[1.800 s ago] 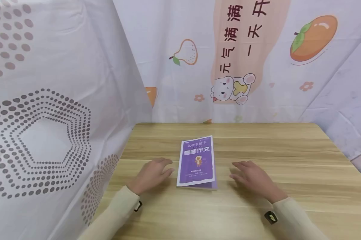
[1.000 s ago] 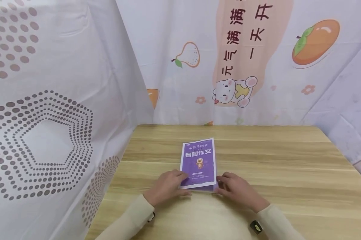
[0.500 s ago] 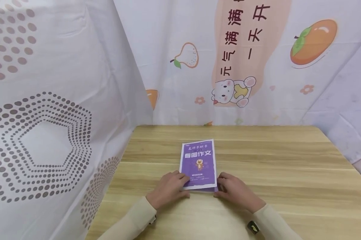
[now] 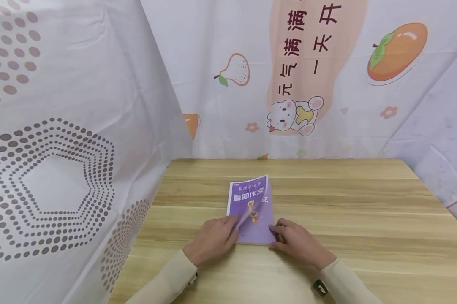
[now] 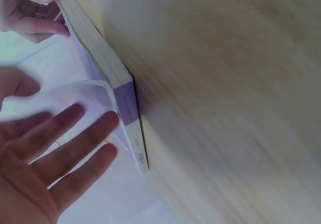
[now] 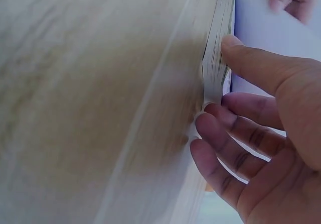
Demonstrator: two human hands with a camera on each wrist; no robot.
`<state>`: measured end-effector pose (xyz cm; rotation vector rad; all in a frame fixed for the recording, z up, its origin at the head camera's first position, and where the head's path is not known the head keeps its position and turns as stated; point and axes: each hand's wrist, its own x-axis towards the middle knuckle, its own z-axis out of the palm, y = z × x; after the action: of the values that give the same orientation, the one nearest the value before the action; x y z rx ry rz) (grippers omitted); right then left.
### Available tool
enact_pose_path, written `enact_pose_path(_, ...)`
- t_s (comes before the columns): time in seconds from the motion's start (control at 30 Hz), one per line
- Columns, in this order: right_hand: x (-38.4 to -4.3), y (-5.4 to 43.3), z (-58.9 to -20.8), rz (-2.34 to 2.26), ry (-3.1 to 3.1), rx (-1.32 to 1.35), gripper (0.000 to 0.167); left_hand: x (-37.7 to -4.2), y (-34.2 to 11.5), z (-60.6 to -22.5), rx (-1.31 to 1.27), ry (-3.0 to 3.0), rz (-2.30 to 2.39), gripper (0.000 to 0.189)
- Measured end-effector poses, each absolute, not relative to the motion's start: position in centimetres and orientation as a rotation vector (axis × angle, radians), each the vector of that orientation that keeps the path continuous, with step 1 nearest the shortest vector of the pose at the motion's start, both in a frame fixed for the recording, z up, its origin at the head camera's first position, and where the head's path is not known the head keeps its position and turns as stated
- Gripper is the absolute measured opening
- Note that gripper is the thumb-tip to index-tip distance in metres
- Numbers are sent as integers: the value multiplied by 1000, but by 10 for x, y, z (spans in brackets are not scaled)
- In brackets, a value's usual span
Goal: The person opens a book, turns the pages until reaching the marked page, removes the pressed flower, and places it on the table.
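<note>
A purple book point(image 4: 257, 234) lies flat, a lion figure and white lettering on its front. Its white-bordered cover point(image 4: 238, 194) is lifted and curls over towards the left. My left hand point(image 4: 213, 238) is at the book's lower left, the curled cover between its thumb and index finger. In the left wrist view, the other fingers point(image 5: 75, 156) are spread near the spine point(image 5: 128, 103). My right hand point(image 4: 297, 240) holds the book's lower right corner; in the right wrist view its thumb point(image 6: 246, 58) lies on the page edges and its fingertips sit at the side.
The book lies on a wood-grain table point(image 4: 346, 202). A white curtain point(image 4: 69, 177) with dotted patterns hangs on the left. Behind the table is a printed cloth point(image 4: 221, 33) with fruit and lettering.
Both hands have come in from the sides to the book's lower corners. The cover, which lay over the book, has since lifted and curled leftwards, baring the purple front beneath.
</note>
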<state>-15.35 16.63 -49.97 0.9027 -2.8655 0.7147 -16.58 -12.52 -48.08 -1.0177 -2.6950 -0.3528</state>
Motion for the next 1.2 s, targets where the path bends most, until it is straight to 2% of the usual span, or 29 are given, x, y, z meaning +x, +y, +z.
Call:
enact_pose_path(0.2,-153,165,-500,699,-2883,910,54,-170,-131,-479,-831,-2475,-463,75)
enact_pose_path(0.3,-154,165,-500,697,-2893,906,54,-173,-134,-478,-798,-2378,-378,81)
enact_pose_path(0.4,-155,165,-500,712,-2905,894,55,-175,-137,-477,-752,-2325,-234,76)
enact_pose_path(0.57,-157,166,-499,718,-2908,886,55,-178,-143,-478,-789,-2354,-122,40)
enact_pose_path(0.63,-158,167,-498,710,-2904,888,56,-179,-145,-479,-858,-2405,-113,34)
enact_pose_path(0.8,-159,167,-496,721,-2914,892,56,-177,-148,-484,-966,-2565,-80,31)
enact_pose_path(1.03,-160,168,-494,715,-2879,940,55,-177,-150,-488,-926,-2651,-37,25)
enact_pose_path(1.2,-160,169,-492,715,-2825,1045,42,-174,-155,-490,-928,-2686,-59,32)
